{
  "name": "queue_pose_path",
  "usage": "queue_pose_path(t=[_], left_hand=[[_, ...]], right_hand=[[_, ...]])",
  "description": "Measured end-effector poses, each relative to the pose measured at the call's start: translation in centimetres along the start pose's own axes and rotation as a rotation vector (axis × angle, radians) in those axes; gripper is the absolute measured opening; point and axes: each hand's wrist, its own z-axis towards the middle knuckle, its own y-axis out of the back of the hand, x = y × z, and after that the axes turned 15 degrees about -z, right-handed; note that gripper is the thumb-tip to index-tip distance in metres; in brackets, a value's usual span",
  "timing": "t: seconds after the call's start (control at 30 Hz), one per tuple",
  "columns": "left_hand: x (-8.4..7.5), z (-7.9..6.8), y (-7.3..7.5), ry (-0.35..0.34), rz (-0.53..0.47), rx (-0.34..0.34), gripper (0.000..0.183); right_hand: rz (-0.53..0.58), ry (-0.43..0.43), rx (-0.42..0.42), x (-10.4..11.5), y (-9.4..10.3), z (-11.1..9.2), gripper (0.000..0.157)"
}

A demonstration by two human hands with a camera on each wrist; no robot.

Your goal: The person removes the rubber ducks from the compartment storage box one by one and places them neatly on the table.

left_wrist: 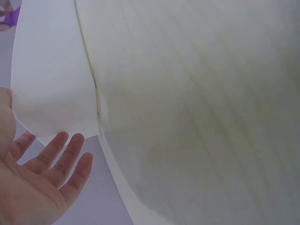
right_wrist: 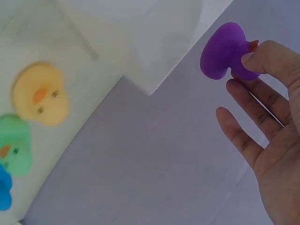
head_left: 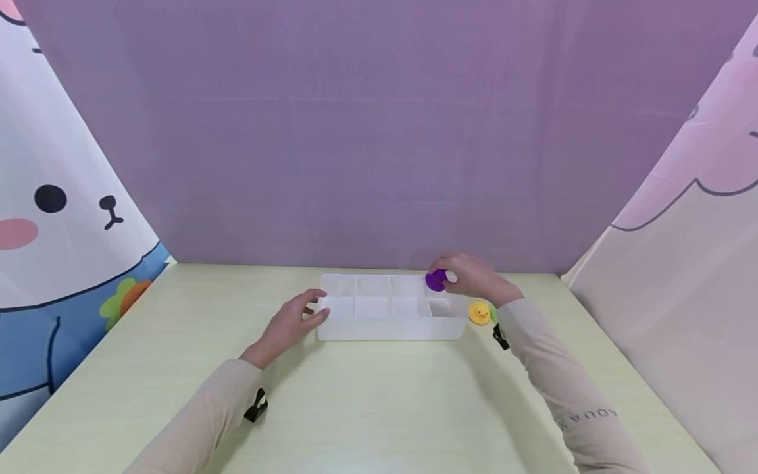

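Note:
Thumb and fingers of my right hand [head_left: 470, 275] pinch a purple rubber duck [right_wrist: 224, 51], whose orange beak shows beside the thumb in the right wrist view. In the head view the duck hovers over the back right compartment of a white divided box [head_left: 391, 329]. My left hand [head_left: 290, 322] is at the box's left end, its thumb and fingertips close to the rim with the fingers loosely spread. Whether those fingertips press on the box cannot be told. The compartments that show hold nothing visible.
Right of the box sits a yellow rubber duck [head_left: 479, 313]. A green duck [right_wrist: 15, 145] and a blue one [right_wrist: 4, 187] stand beside it, mostly hidden by the right sleeve in the head view. Behind the pale table [head_left: 367, 401] rises a purple cloth wall [head_left: 379, 131].

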Motion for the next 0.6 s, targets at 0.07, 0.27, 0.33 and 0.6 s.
queue_pose_path(t=[0.07, 0.27, 0.33, 0.6], left_hand=[[0.0, 0.0, 0.0, 0.002, -0.001, 0.0, 0.047], [0.0, 0.0, 0.1, 0.009, -0.002, 0.0, 0.048], [0.1, 0.0, 0.1, 0.009, 0.001, 0.0, 0.048], [0.1, 0.0, 0.0, 0.012, 0.0, -0.002, 0.047]], right_hand=[[-0.002, -0.014, 0.003, -0.5, 0.0, -0.6, 0.03], [0.006, -0.071, 0.034, -1.8, 0.1, -2.2, 0.031], [0.013, -0.088, 0.042, -2.2, 0.1, -2.7, 0.031], [0.01, -0.114, 0.028, -3.8, -0.1, -4.8, 0.03]])
